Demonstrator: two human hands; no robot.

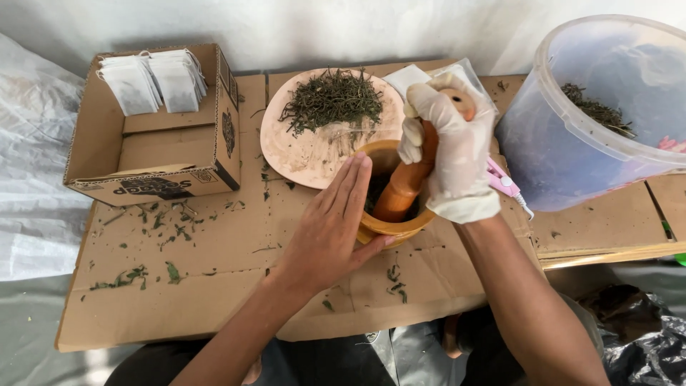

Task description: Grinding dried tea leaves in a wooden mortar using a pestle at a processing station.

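A: What's nearest?
B: 2 hands. The bare left hand (330, 230) lies flat, fingers straight, against 1 wooden mortar (391, 223).
A: The right?
B: The gloved right hand (451, 146) has its grip clenched on 1 pestle (401, 187), standing in the mortar.
A: Room?
B: 1 plate (307, 154) and 1 bucket (572, 143) flank it; the cardboard counter (214, 279) lies open left.

Open flattened brown cardboard (207, 286) is left in front; passage behind is blocked by the round pink plate (300, 154) and the translucent plastic bucket (572, 150).
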